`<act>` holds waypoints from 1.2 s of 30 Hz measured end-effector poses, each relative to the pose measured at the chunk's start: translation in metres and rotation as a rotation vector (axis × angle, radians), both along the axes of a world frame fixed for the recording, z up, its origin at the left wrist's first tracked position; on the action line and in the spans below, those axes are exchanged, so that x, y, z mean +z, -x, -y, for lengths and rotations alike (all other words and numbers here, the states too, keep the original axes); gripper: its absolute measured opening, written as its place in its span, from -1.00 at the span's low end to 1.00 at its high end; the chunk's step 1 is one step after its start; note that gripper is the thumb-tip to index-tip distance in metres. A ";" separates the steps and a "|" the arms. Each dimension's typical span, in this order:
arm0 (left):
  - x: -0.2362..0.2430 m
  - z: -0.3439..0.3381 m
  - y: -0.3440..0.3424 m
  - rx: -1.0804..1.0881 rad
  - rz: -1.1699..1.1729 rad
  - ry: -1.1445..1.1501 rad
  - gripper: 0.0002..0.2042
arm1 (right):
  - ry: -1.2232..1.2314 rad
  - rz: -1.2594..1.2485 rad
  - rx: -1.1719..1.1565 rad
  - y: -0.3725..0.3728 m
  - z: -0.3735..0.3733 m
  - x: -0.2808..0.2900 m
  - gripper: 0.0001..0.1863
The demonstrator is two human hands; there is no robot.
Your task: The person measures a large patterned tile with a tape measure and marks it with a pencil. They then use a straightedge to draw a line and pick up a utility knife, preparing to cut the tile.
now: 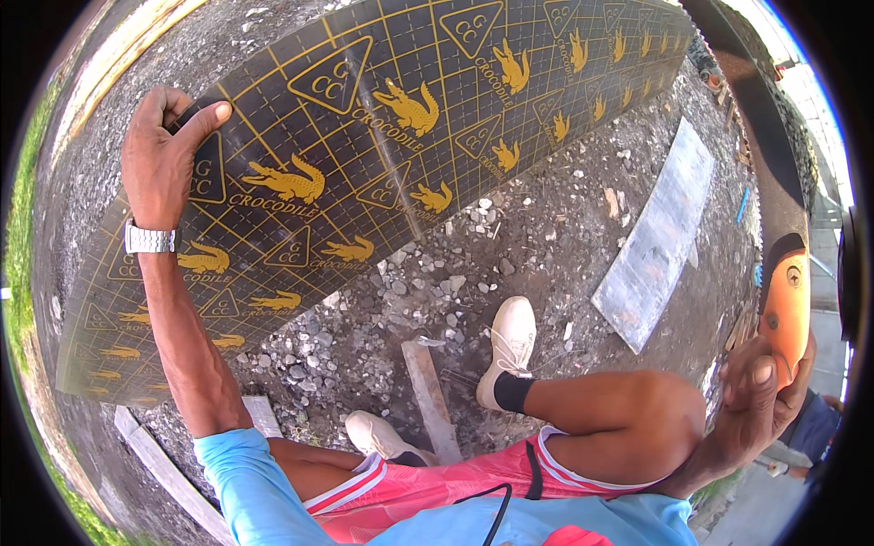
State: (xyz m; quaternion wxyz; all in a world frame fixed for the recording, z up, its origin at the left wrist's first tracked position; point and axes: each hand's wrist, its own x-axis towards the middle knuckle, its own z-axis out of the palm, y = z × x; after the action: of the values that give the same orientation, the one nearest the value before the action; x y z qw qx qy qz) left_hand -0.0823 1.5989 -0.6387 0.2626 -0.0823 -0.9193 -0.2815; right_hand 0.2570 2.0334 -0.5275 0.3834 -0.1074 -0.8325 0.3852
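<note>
My left hand [162, 159], with a metal-banded watch at the wrist, is closed over the upper left edge of a large black plywood sheet [360, 168]. The thumb lies on its printed face, which carries yellow grid lines and figures. The sheet stands tilted above the gravel and stretches away to the upper right. At the right, my right hand [760, 400] is wrapped round the orange handle [785, 309] of a handsaw. Its dark, broad blade [772, 146] points away from me, toward the top, beside the far right end of the sheet; the frame does not show whether they touch.
A flat grey board [657, 238] lies on the stony ground to the right. Between my feet is a short wooden strip [431, 400]. Another long strip [173, 473] lies at lower left. Part of another person [808, 441] shows at the right rim. Grass borders the far left.
</note>
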 end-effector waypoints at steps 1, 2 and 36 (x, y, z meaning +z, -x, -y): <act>0.002 0.000 -0.005 0.005 -0.009 -0.008 -0.59 | 0.002 -0.028 -0.009 -0.004 0.003 -0.001 -0.29; 0.003 -0.002 -0.008 0.012 -0.038 -0.012 -0.60 | -0.001 -0.030 0.025 -0.007 0.006 -0.001 -0.31; 0.020 0.016 0.029 -0.485 0.330 -0.034 -0.56 | 0.638 0.061 0.221 0.068 -0.004 -0.070 -0.58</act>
State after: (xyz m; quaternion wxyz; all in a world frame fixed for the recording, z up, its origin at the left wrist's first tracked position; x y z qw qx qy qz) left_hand -0.1110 1.5832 -0.6185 0.0361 -0.2484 -0.8981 -0.3610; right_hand 0.1893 2.0374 -0.5975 0.2614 -0.1426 -0.6875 0.6623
